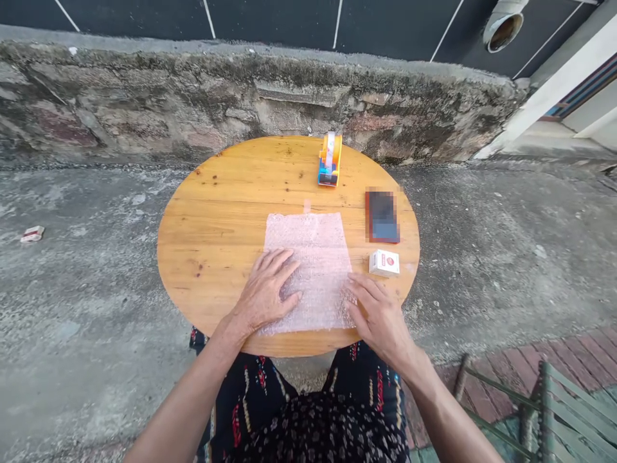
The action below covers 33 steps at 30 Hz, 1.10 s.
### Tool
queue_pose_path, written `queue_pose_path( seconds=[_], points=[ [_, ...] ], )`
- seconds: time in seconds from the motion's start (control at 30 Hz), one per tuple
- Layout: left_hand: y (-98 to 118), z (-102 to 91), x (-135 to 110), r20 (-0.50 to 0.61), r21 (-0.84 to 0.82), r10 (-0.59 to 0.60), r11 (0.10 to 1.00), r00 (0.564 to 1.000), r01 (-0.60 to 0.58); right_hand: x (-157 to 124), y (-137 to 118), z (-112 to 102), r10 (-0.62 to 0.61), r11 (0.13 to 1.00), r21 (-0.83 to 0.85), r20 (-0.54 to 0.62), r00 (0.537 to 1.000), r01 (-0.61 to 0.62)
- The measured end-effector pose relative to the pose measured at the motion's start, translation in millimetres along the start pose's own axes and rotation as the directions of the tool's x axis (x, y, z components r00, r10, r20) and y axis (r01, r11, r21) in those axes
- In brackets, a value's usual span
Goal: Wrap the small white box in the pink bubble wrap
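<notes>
A sheet of clear bubble wrap (313,257) lies flat on a round wooden table (216,218). My left hand (265,292) rests palm down on the sheet's near left part, fingers stretched out. My right hand (376,312) lies flat on the sheet's near right corner, fingers spread. Neither hand holds anything. A small white box with a red mark (384,262) sits just right of the sheet, close to my right hand. Beyond it lies a dark phone (382,217). An orange and blue tape dispenser (330,159) stands at the table's far edge.
A rough stone wall (241,103) runs behind the table, with concrete ground all around. A green metal chair (540,411) stands at the lower right on brick paving. A small box (31,234) lies on the ground far left. A pipe end (504,26) shows top right.
</notes>
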<state>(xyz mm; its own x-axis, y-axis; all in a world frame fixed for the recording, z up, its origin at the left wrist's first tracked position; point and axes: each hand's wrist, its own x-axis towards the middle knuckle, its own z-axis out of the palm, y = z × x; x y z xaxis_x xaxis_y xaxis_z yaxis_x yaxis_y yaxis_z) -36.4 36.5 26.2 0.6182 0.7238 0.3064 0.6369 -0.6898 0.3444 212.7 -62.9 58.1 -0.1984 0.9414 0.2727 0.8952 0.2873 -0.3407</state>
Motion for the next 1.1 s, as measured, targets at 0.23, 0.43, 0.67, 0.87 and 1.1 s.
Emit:
queue_pose_path(
  seconds=[0.23, 0.43, 0.67, 0.87, 1.1],
  points=[
    [3, -0.9, -1, 0.005, 0.059, -0.027, 0.998, 1.000, 0.026, 74, -25, 31, -0.167, 0.981, -0.083, 0.118, 0.979, 0.178],
    [5, -2.3, 0, 0.003, 0.050, -0.029, 0.998, 1.000, 0.029, 56, 9, 25, 0.022, 0.985, -0.172, 0.119, 0.993, -0.001],
    [1, -0.9, 0, -0.020, 0.025, -0.018, 1.000, 1.000, 0.019, 23, -24, 17, -0.112, 0.992, -0.041, 0.183, 0.977, 0.122],
    [2, -0.9, 1, -0.011, 0.033, -0.010, 0.999, 1.000, 0.010, -7, -16, 12, -0.237, 0.972, 0.036, 0.105, 0.966, 0.234],
    [-3, -0.3, -4, -0.104, -0.027, 0.016, 0.999, 0.994, -0.019, -35, 37, -39, -0.011, 0.998, -0.057, -0.205, 0.979, -0.001]
  ],
)
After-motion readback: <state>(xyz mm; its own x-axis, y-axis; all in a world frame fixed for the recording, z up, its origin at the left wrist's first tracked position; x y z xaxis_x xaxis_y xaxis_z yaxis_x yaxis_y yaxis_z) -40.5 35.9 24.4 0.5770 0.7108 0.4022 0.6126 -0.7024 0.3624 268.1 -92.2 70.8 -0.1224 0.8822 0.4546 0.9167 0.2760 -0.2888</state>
